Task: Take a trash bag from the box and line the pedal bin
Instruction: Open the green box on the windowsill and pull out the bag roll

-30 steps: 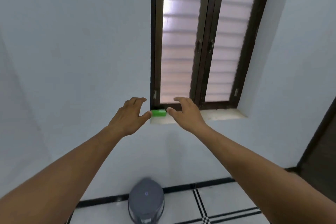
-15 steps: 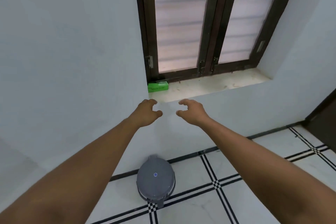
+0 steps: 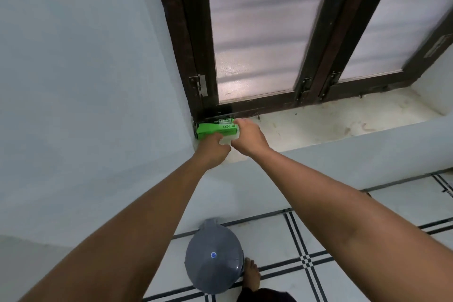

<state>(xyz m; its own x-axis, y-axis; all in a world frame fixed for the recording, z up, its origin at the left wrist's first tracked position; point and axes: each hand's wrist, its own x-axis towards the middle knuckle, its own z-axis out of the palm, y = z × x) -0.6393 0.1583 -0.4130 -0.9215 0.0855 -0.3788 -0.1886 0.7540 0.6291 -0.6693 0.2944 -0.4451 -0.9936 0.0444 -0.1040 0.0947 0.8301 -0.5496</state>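
A green trash bag box (image 3: 212, 128) lies on the window sill (image 3: 318, 125), in the left corner against the dark window frame. My left hand (image 3: 212, 151) reaches its near side, fingers curled against the box. My right hand (image 3: 247, 137) wraps over the box's right end. Both hands touch the box, which still rests on the sill. Its opening and the bags inside are hidden. The grey pedal bin (image 3: 213, 255) stands on the floor below, lid closed, against the wall.
A dark-framed window (image 3: 257, 32) with frosted panes rises behind the sill. White walls flank it. The floor (image 3: 306, 240) is white tile with black lines. My bare foot (image 3: 252, 274) stands beside the bin's right side.
Both hands moved forward from in front of the sill onto the green box. The view has come closer to the sill and tilted down.
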